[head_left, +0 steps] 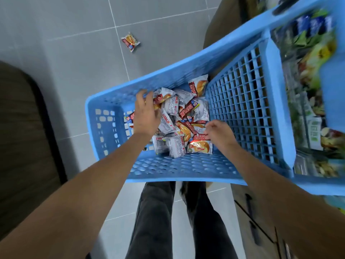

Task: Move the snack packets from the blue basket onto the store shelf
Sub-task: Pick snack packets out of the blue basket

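Note:
A blue plastic basket (pixel 179 171) sits in front of me with a pile of snack packets (pixel 183 116) in its bottom, red and white with a bun picture. My left hand (pixel 146 112) reaches into the pile at its left side, fingers curled over a packet near the far wall. My right hand (pixel 217 130) is at the pile's right side, fingers bent down onto the packets (pixel 200 144); whether it grips one is hidden. The store shelf (pixel 313 101) with colourful packets runs along the right, blurred.
One loose snack packet (pixel 130 42) lies on the grey floor tiles beyond the basket. A dark brown cabinet (pixel 24 139) stands at the left. My legs (pixel 179 221) are below the basket. A wooden unit with black handles (pixel 250 217) is at the lower right.

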